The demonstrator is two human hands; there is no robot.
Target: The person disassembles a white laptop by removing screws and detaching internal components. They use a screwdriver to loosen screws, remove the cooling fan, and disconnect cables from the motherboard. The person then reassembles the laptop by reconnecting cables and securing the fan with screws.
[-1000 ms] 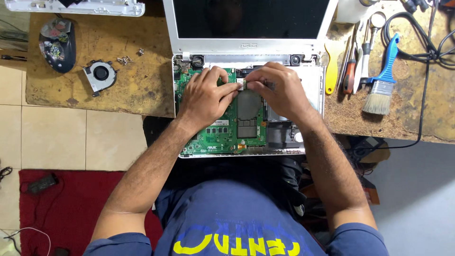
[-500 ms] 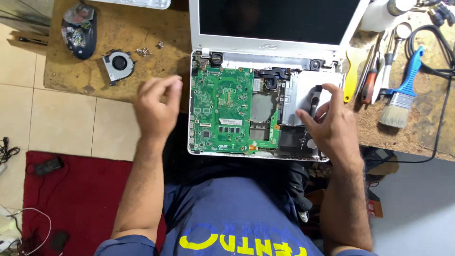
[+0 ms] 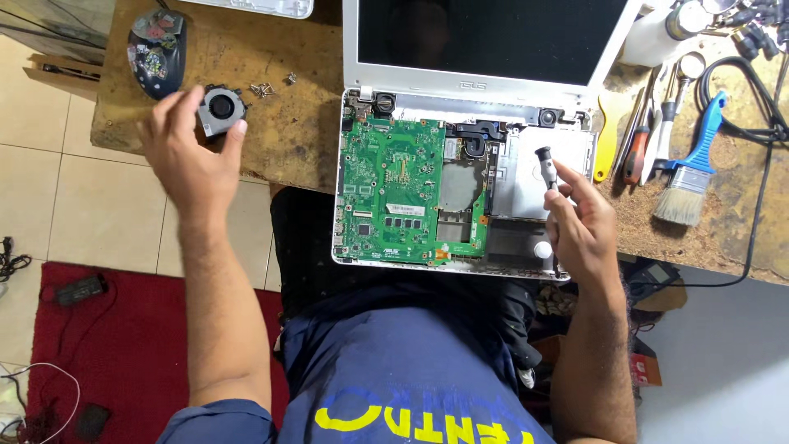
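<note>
An opened white laptop (image 3: 575, 123) lies on the wooden bench, its green circuit board (image 3: 399, 185) exposed. My left hand (image 3: 187, 156) is out to the left over the bench, fingers closed around a small round black cooling fan (image 3: 220, 111). My right hand (image 3: 579, 226) hovers over the laptop's right side and grips a small screwdriver (image 3: 546, 164) with a black and silver handle, pointing up.
Loose screws (image 3: 267, 87) lie beside the fan. A black mouse (image 3: 156, 49) sits at the bench's far left. Right of the laptop lie a blue-handled brush (image 3: 690, 177), hand tools (image 3: 645, 140) and black cables (image 3: 752, 90). A red mat (image 3: 107, 345) covers the floor below.
Both hands left the board. My left hand travelled left to the fan on the bench; my right hand moved to the laptop's right side with the screwdriver.
</note>
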